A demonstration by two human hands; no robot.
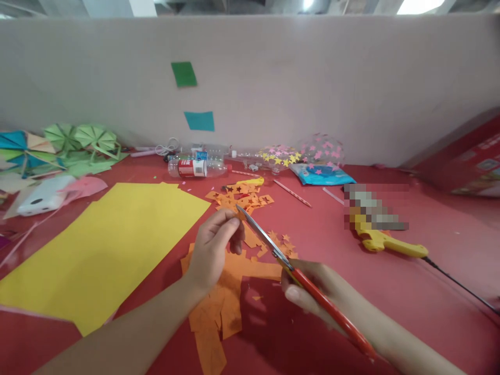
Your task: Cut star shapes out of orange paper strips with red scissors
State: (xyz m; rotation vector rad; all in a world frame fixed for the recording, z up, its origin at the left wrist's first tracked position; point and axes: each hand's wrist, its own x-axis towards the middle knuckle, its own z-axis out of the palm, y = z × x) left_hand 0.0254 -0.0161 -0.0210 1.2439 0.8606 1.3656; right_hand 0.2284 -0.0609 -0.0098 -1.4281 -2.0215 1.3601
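Note:
My right hand (pixel 312 289) is wrapped round the red handles of a pair of scissors (pixel 269 242), whose blades point up and to the left and look closed or nearly so. Near the blade tips, my left hand (pixel 216 245) is closed in a pinch on a small piece of orange paper (pixel 239 214), mostly hidden by the fingers. Under both hands lie orange paper pieces (pixel 230 284). Small orange stars (pixel 286 238) are scattered beside the blades, and orange strips with star-shaped holes (pixel 238 196) lie beyond the left hand.
Yellow sheets (pixel 113 245) cover the left side. A white device (pixel 45 195) and folded paper wheels (pixel 96 136) lie farther left. Along the back are a plastic bottle (pixel 191 167), starred clear balls (pixel 320 151) and a blue packet (pixel 322 175). A yellow glue gun (pixel 390 244) with a cord rests right.

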